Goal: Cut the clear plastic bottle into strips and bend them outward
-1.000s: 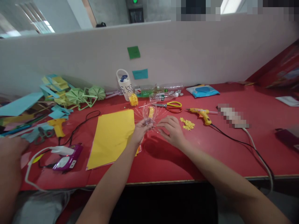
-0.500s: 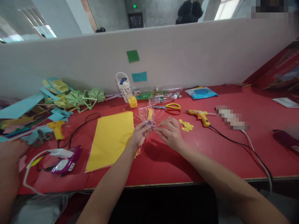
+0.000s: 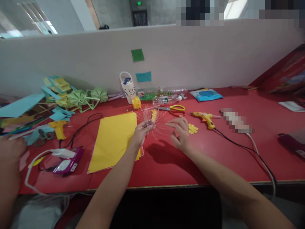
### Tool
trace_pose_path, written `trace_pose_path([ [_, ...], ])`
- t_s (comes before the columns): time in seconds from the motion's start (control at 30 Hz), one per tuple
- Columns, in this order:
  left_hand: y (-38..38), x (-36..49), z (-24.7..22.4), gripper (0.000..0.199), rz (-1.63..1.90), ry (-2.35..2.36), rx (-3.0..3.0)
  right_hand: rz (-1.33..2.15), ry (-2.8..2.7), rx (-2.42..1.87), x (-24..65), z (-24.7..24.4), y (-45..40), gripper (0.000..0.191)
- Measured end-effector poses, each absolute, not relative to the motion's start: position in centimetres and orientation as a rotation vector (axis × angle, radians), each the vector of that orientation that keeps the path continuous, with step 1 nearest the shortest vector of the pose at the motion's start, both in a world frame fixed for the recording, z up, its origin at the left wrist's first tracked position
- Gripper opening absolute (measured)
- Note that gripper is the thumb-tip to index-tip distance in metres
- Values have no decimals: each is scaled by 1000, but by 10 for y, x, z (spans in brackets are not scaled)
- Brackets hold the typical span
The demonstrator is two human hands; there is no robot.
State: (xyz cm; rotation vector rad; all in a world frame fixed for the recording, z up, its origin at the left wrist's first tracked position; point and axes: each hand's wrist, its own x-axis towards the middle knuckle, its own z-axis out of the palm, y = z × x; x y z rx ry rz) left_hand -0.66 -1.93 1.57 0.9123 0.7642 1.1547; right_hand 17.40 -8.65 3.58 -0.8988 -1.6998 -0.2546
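My left hand [image 3: 139, 133] is closed round the neck end of a clear plastic bottle piece [image 3: 149, 118], whose thin cut strips fan outward. My right hand [image 3: 180, 132] hovers just right of it, its fingers apart near the strip tips. I see nothing held in it, though the strips are too fine to tell whether a fingertip touches one. Behind the bottle piece lie scissors [image 3: 176, 108] with yellow and red handles. Small yellow paper stars [image 3: 192, 128] lie in a heap beyond my right hand. Yellow paper sheets [image 3: 114, 143] are stacked beneath and left of my left forearm.
A yellow glue gun [image 3: 205, 118] lies at the right, its cord trailing to the front edge. Another glue gun [image 3: 59, 128] is by a purple power strip [image 3: 69, 162]. Plastic bottles [image 3: 165, 100] and a white cup [image 3: 128, 90] stand behind. Another person's hand [image 3: 11, 148] rests far left.
My right hand has drawn back to the right from the bottle piece, and its fingers have spread. My left hand has shifted slightly left with the piece in it.
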Motion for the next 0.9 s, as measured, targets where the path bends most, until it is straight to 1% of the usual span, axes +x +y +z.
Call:
trace_pose_path([
  [0.13,-20,-6,14,39,1155,775,961,-332,-1741,-883,171,43,-91,26],
  [0.23,-22,-4,14,39,1142,782,974,-399,-1864,-881,167,40,-89,22],
  [0.37,-23,-1,14,40,1149,763,957,-441,-1907,-875,165,35,-87,11],
  [0.5,-25,1,15,40,1142,756,957,-448,-1935,-840,164,35,-90,11],
  [0.73,-28,1,19,39,1157,767,936,-333,-2029,-850,159,31,-90,14],
  [0.9,-28,0,20,36,1147,810,998,-276,-2034,-896,161,33,-91,12],
])
